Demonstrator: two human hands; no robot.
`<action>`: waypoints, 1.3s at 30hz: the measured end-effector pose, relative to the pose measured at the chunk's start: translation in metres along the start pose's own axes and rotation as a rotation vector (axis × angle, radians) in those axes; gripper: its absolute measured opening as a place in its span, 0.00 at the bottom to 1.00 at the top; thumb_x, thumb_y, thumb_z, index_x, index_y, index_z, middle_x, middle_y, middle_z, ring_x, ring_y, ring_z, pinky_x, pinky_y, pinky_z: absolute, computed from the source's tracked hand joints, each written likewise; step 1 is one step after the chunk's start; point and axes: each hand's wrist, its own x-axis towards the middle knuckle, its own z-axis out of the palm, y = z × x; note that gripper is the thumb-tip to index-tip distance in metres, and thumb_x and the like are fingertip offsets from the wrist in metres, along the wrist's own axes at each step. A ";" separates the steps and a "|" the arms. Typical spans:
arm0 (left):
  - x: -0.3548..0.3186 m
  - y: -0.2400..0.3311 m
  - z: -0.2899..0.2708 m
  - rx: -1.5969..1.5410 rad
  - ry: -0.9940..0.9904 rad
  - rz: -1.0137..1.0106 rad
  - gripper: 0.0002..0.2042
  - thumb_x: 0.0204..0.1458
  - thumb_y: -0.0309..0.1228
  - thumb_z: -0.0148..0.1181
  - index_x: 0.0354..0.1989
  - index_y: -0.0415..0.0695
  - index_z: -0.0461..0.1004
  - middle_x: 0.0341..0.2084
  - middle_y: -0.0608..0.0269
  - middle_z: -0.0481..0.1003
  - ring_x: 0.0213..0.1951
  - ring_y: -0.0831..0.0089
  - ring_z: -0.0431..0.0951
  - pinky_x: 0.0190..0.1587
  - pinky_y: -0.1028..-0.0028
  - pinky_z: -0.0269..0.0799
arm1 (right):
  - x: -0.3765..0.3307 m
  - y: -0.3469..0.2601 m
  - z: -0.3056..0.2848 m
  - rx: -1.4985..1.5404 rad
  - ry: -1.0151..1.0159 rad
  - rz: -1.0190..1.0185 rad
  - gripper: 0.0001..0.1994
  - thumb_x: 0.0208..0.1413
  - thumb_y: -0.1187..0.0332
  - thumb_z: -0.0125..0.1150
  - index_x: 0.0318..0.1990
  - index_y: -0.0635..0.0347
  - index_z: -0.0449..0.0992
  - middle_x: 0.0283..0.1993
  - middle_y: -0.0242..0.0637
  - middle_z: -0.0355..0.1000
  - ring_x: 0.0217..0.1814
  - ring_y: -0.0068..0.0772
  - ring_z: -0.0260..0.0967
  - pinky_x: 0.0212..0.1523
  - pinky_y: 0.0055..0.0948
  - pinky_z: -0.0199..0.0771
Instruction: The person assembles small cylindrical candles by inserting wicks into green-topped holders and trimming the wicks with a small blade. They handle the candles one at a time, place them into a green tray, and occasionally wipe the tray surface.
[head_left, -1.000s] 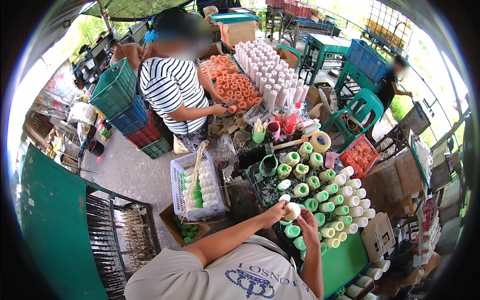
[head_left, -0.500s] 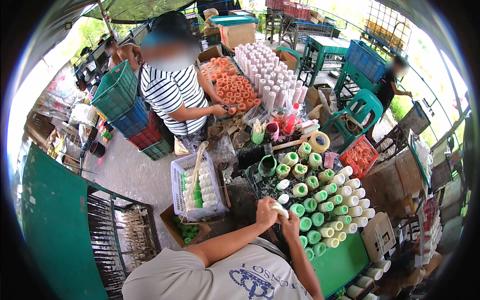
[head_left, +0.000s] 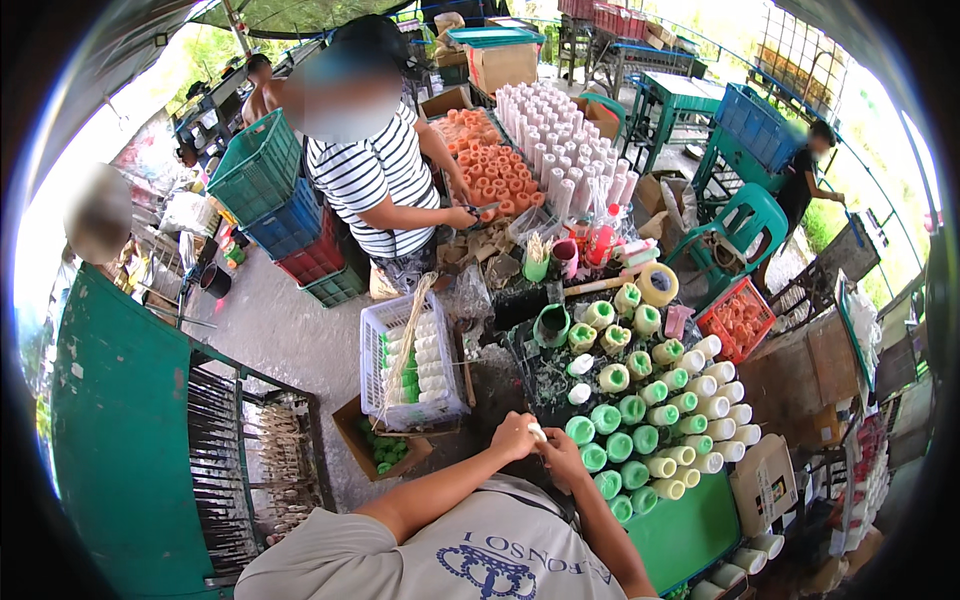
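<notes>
Down near the chest, the left hand (head_left: 515, 437) and the right hand (head_left: 562, 455) meet, fingers pinched together on a small white cylindrical piece (head_left: 538, 432) held between them, above the near edge of the green work table (head_left: 690, 525). Just beside them stand rows of green and cream upright tubes (head_left: 640, 410). A white slatted plastic basket (head_left: 410, 360) sits to the left.

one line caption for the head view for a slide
Both hands, left hand and right hand, pinch a small white piece beside rows of green and cream tubes.
</notes>
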 end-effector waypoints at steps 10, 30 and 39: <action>-0.008 0.072 -0.030 -0.288 -0.342 0.340 0.20 0.67 0.24 0.52 0.66 0.38 0.71 0.52 0.44 0.79 0.43 0.58 0.86 0.42 0.64 0.84 | -0.057 -0.031 -0.043 -0.398 0.423 -0.145 0.20 0.58 0.55 0.73 0.50 0.61 0.85 0.32 0.47 0.84 0.30 0.40 0.83 0.34 0.40 0.79; 0.014 0.146 -0.008 0.094 -0.666 0.655 0.09 0.50 0.24 0.58 0.40 0.37 0.77 0.31 0.38 0.81 0.38 0.38 0.82 0.43 0.49 0.77 | -0.136 -0.067 -0.028 -0.401 0.583 0.256 0.23 0.59 0.54 0.67 0.54 0.57 0.69 0.38 0.46 0.81 0.42 0.55 0.80 0.43 0.54 0.77; 0.007 0.223 0.011 -0.225 -0.754 0.650 0.22 0.55 0.31 0.65 0.56 0.34 0.71 0.41 0.41 0.84 0.37 0.51 0.86 0.41 0.59 0.80 | -0.157 -0.081 -0.072 -0.579 0.987 0.192 0.19 0.47 0.64 0.74 0.46 0.55 0.75 0.38 0.47 0.80 0.39 0.58 0.79 0.40 0.53 0.77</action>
